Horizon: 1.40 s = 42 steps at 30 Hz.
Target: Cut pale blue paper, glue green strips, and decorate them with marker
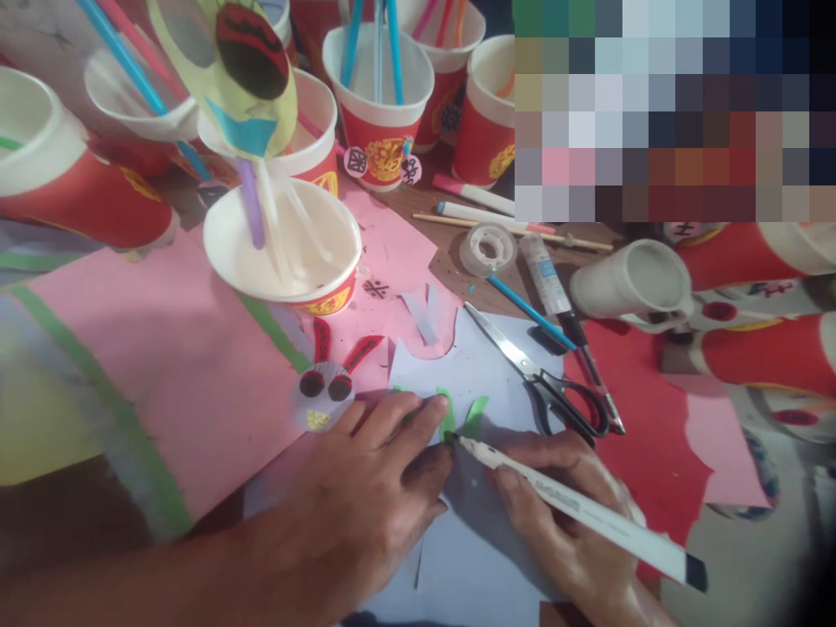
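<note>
My left hand (366, 488) lies flat, fingers stretched out, pressing on a pale lavender sheet of paper (483, 366) beside small green paper strips (457, 414). My right hand (568, 514) grips a white marker pen (588, 514); its dark tip touches the green strip next to my left fingertips. A small paper face with two dark eyes and red horns (326, 383) lies just left of my left hand on pink paper (163, 348).
Black-handled scissors (542, 379) lie right of the paper. A tape roll (488, 248), glue stick (543, 274), blue straw and markers sit behind. Several red-and-white paper cups (379, 96) with straws crowd the back and left; more cups lie tipped at right (653, 283).
</note>
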Motion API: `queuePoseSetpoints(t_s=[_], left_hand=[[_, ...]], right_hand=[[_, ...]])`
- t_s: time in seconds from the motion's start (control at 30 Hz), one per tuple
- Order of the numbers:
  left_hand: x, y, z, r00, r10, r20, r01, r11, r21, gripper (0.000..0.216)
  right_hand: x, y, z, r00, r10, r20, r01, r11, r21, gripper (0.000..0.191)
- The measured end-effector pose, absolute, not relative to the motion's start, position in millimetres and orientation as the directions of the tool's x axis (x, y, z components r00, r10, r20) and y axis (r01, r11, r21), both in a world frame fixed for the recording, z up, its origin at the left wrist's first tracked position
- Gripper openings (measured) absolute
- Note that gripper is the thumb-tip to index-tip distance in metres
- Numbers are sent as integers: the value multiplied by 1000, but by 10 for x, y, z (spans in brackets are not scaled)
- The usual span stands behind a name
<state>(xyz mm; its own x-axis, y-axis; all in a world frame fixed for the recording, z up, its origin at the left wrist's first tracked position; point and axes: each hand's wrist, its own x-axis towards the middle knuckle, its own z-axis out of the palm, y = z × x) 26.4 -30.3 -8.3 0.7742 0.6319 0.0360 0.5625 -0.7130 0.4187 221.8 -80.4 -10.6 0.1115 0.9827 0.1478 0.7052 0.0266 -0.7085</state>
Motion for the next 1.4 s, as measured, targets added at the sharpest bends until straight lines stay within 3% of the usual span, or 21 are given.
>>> queuePoseSetpoints(t_s=[0.33, 0.6, 1.4], left_hand=[[272, -322, -158, 745, 654, 130, 563, -722, 402, 22], [284, -296, -102, 754, 649, 101, 565, -719, 405, 19], [264, -272, -74, 767, 632, 109, 534, -723, 438, 26]], right_hand=[[2193, -780, -100, 73, 990, 118, 663, 40, -748, 8], [2165, -782, -104, 101, 986, 129, 725, 16, -689, 6], [2187, -782, -91, 58, 993, 101, 702, 32, -712, 7]])
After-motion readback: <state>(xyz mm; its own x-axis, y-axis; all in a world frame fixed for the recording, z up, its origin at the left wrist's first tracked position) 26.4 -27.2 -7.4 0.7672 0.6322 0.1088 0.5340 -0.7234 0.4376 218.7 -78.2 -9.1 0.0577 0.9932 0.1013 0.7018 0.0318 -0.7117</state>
